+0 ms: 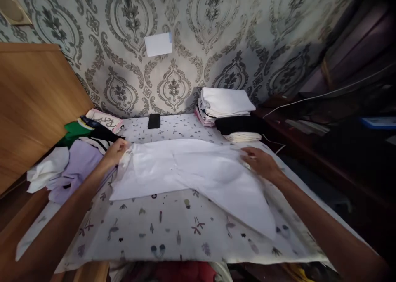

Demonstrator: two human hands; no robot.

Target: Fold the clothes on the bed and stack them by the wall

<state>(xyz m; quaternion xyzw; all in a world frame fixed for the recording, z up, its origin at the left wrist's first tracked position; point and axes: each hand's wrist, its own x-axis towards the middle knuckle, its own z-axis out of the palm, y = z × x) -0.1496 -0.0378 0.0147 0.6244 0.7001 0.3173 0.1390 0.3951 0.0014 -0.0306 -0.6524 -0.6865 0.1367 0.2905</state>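
Gripping the white garment (192, 170) by its edge with my left hand (116, 152), I rest my right hand (261, 163) flat and open on it, phone (154, 121) beyond.

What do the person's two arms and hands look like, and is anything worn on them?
Both forearms are bare as far as the picture shows them: no sleeve, no glove, no watch and no bracelet is visible. The left hand and the right hand are bare too. The right hand is blurred, so a small ring cannot be ruled out.
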